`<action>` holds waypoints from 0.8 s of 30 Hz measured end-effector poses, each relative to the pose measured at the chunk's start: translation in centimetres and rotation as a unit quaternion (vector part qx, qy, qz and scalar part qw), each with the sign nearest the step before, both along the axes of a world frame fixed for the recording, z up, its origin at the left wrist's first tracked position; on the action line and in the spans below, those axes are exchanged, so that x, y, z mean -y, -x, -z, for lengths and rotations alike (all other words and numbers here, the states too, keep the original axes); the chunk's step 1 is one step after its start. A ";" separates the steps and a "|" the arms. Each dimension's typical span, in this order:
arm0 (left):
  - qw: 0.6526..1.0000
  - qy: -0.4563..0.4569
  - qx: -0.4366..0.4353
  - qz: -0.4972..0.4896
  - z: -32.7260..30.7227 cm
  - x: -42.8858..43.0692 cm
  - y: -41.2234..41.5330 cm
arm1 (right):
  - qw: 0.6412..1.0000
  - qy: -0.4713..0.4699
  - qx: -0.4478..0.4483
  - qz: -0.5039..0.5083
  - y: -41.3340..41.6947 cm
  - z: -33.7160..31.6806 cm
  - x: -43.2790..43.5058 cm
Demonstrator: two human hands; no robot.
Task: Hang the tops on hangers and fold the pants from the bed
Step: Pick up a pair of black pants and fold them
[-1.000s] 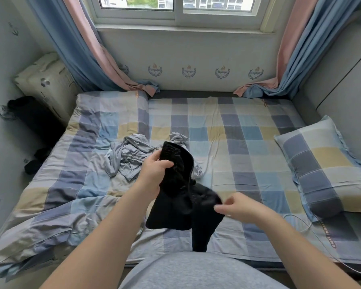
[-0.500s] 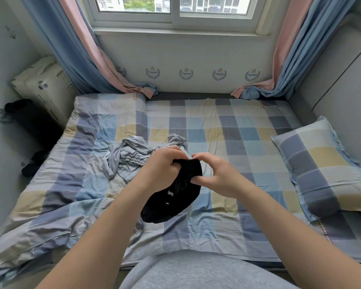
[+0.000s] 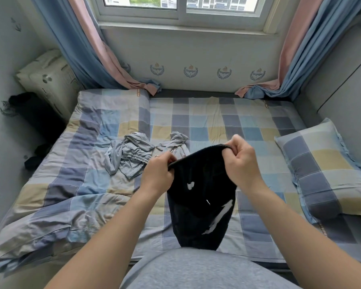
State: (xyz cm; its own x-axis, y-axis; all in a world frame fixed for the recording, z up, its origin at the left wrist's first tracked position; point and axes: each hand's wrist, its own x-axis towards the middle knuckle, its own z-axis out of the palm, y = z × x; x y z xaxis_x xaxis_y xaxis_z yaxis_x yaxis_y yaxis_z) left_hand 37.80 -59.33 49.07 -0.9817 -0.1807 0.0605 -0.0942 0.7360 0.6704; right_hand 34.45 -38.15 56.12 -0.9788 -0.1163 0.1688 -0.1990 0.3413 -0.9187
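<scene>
Left hand (image 3: 158, 174) and right hand (image 3: 241, 161) each pinch the waistband of the black pants (image 3: 200, 197), now spread from a bunch, hanging above the bed (image 3: 258, 130), likely ready for folding.

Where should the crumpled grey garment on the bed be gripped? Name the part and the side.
Pinch the crumpled grey garment by its gathered elastic waistband, coming from above on the near side: that band faces up, exposed, likely the firmest edge of the heap.
</scene>
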 end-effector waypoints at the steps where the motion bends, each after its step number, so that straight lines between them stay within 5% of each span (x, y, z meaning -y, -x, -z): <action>1: 1.000 0.005 0.023 -0.015 0.6 0.4 -0.1 | 1.000 0.002 0.005 0.012 0.4 -0.1 -0.7; 12: 0.959 -0.071 0.230 -0.152 3.0 4.1 0.1 | 0.971 -0.172 0.137 0.091 2.6 6.6 -6.4; 18: 0.849 -0.420 0.197 -0.253 2.1 3.2 1.1 | 0.967 -0.200 0.157 -0.007 1.1 8.2 -5.7; 24: 0.900 -0.359 0.148 -0.198 1.3 4.1 2.6 | 0.966 -0.135 0.194 -0.108 0.5 7.2 -5.3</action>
State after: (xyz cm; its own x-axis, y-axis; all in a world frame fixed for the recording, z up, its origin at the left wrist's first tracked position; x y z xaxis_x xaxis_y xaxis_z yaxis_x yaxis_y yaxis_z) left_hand 35.15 -63.45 47.77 -0.7855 -0.4080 -0.4652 -0.5067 -0.0074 0.8621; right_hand 33.98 -32.88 48.93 -0.9103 -0.3131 -0.2707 0.0492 0.5675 -0.8219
